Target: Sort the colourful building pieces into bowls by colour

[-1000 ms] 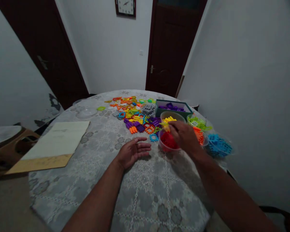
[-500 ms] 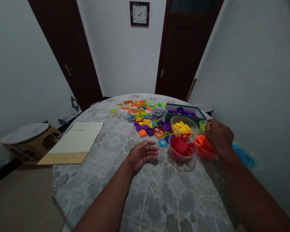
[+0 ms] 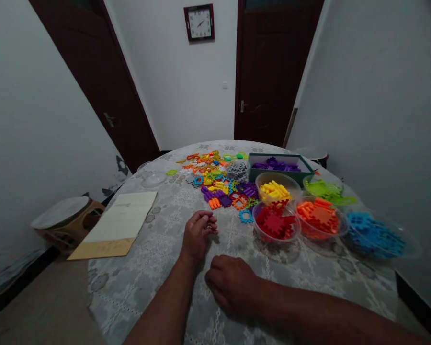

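My left hand (image 3: 198, 234) rests on the patterned tablecloth, its fingers loosely curled with the thumb against them; nothing shows in it. Close to the front is my right hand (image 3: 233, 285), curled into a fist with its back towards me, so whatever is inside it is hidden. Just beyond the left hand lies a heap of coloured plastic interlocking pieces, among them a blue ring-shaped piece (image 3: 246, 216) and orange pieces (image 3: 214, 203). To the right, clear bowls hold red pieces (image 3: 276, 223), orange pieces (image 3: 319, 214), yellow pieces (image 3: 276, 190), green pieces (image 3: 326, 191) and blue pieces (image 3: 375, 235).
A dark green box (image 3: 278, 175) with purple pieces stands at the back right, near a bowl of grey pieces (image 3: 237, 168). On the left lie an open notebook (image 3: 120, 215) and a clear lid (image 3: 154, 179). A wooden stool (image 3: 66, 223) stands beside the table.
My right hand has come from the green pieces' bowl back to the front of the table, near my left hand. The left fingers have curled in. The view has turned slightly.
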Tool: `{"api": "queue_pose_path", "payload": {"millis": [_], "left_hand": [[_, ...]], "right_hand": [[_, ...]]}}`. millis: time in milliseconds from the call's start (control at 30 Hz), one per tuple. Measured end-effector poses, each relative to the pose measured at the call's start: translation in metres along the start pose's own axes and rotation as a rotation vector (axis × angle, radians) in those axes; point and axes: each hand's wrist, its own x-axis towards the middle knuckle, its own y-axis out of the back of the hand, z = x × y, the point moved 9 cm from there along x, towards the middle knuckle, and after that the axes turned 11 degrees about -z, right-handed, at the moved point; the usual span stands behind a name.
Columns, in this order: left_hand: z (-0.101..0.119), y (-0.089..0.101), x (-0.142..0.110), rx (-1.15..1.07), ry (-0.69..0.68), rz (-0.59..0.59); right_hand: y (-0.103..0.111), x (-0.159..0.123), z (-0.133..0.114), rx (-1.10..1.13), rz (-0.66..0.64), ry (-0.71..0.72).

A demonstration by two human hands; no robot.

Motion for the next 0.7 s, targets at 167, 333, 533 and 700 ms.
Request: {"api": "queue_pose_path", "payload": {"millis": [167, 333, 533, 700], "left_hand": [[0.025, 0.027, 0.007, 0.255, -0.135, 0.252], [0.071, 0.023, 0.061, 0.723, -0.241, 0.260], [0.086, 0.015, 0.179, 1.279, -0.045, 0.158], [0.056, 0.022, 0.245, 1.507, 0.244, 0.106]], "right_hand": [[0.003, -0.004, 0.003, 0.072, 0.042, 0.009], [-0.003, 0.003, 0.004, 0.073, 0.015, 0.030], [-0.040, 0.026, 0.014, 0.018, -0.001, 0.058], [-0.079, 0.038, 0.028, 0.110, 0.049, -0.020]]}}
